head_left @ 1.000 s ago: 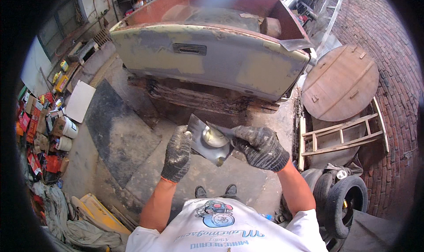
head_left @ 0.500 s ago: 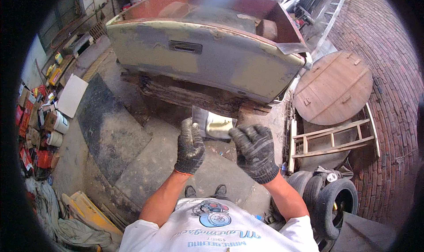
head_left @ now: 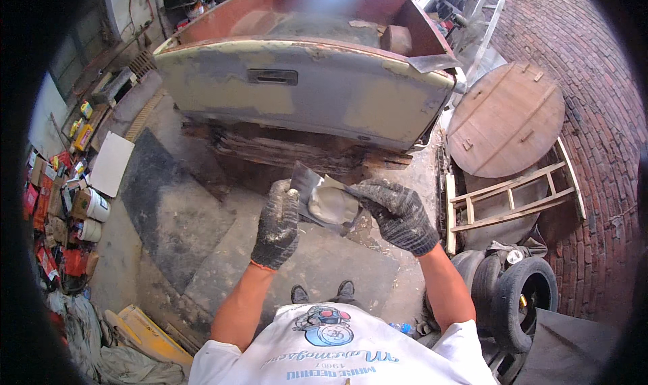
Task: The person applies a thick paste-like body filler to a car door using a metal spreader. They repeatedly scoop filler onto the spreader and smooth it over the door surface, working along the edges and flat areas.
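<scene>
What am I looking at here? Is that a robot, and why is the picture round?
There's no robot! These are a person's own two hands, wearing dark knitted gloves. The camera is worn on the person's head and looks down, so you see their white shirt and shoes. Its very wide lens bends straight lines and leaves the corners black. The left hand holds a grey plate with cream-coloured paste on it. The right hand seems to pinch a thin flat tool by the paste. A dark sheet lies on the floor. Ahead is the patchy back of a pickup truck; on the right are a round wooden panel and tyres.
</scene>
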A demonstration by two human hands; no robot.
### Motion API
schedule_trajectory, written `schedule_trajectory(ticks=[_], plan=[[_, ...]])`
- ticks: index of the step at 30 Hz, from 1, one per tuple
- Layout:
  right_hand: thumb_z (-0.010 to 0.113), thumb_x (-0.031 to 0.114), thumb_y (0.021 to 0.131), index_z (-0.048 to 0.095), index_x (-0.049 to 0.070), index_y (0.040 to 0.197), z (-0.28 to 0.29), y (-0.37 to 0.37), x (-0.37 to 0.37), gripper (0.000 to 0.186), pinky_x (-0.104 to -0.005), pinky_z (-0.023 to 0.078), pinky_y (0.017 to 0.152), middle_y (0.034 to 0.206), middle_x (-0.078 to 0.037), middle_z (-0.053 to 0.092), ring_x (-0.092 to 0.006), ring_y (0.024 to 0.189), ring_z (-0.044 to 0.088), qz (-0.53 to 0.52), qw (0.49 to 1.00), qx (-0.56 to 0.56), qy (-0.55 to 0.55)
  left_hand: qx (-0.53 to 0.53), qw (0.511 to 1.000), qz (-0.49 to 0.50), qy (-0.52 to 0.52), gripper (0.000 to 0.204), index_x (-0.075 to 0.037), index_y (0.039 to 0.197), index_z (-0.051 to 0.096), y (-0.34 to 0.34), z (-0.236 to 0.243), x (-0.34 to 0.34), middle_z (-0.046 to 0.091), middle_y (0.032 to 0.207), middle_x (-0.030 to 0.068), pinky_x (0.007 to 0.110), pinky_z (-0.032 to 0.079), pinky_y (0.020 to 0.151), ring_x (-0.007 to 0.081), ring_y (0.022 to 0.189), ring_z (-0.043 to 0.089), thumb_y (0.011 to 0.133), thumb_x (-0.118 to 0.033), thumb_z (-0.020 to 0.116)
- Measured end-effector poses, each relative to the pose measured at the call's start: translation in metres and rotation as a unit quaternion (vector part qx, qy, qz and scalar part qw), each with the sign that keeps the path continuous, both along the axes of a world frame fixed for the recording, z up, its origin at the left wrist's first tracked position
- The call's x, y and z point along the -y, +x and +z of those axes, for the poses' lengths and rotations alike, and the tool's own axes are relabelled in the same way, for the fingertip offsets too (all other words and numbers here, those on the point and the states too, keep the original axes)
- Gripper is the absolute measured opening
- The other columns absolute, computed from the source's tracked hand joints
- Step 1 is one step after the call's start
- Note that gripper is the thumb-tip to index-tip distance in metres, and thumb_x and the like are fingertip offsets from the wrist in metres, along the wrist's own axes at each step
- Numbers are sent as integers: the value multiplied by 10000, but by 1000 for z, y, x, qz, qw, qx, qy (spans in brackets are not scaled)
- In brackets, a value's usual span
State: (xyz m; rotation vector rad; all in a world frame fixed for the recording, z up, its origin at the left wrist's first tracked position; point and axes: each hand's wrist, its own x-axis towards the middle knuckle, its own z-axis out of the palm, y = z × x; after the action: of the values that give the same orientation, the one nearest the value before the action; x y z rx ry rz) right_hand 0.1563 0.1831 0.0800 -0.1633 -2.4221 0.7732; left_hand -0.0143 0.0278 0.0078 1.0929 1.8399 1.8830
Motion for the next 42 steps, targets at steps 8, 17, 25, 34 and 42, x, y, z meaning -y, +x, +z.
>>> schedule_trajectory(ticks=[8,17,25,34,42], plan=[[566,-73,777,628,53,1053,-13,12,-4,310,-421,468,796,958,-164,613,-359,900,573,-89,985,-25,145,-119,985,125,15,173,4,1077,520,0,7,16,559,880,111,328,442,766,189,812,514,990,-116,431],[544,225,944,581,-25,1054,-92,-10,31,276,-401,505,690,909,-220,641,-339,790,632,-198,927,77,-310,-175,974,144,-28,171,6,1094,498,8,9,30,563,842,170,373,441,726,255,754,535,980,-98,426],[528,205,949,568,-9,1007,-75,-28,45,225,-355,497,568,776,-153,608,-215,621,617,-127,897,97,-412,-336,940,18,-53,225,9,1136,496,8,10,34,610,758,227,444,452,552,409,641,594,927,-74,508],[581,187,936,607,-4,1022,-48,-37,36,212,-302,476,724,864,-89,633,-147,794,565,-166,915,-43,-366,-531,843,10,-80,237,37,1120,522,1,-2,63,573,808,215,442,453,561,341,643,575,911,-76,522],[640,132,881,650,27,1051,-11,-24,35,200,-325,505,697,865,-133,653,-241,753,629,-40,986,44,-155,57,996,31,-57,234,-19,1108,551,-7,-2,53,570,938,30,295,464,760,114,823,521,1004,-211,467]])
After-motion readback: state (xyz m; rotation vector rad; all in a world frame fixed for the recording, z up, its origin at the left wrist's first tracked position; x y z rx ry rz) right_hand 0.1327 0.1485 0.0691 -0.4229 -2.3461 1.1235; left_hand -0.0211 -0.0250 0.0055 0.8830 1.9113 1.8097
